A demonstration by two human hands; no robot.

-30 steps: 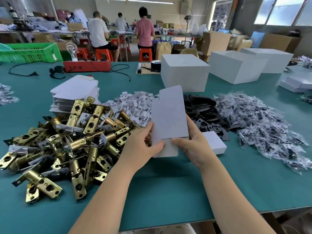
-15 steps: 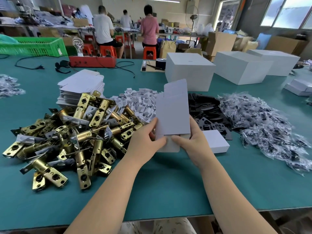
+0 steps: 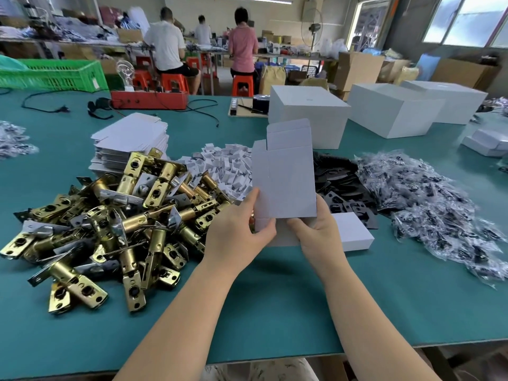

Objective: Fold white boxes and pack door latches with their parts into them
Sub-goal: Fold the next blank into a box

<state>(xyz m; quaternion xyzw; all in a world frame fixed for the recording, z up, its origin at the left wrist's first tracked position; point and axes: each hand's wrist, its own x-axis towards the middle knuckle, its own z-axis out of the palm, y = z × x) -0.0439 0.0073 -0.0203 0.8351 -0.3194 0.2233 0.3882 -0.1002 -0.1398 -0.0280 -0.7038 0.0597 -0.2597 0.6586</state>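
Hands: your left hand [image 3: 242,229] and right hand [image 3: 316,226] each pinch the box blank [image 3: 286,185] at its bottom edge, upright above the bench [image 3: 275,312], likely so the bottom flaps fold first.

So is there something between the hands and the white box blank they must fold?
No. Both hands already hold the white box blank at its lower end: the left hand grips its left edge and the right hand its bottom right corner. Nothing visible lies between them.
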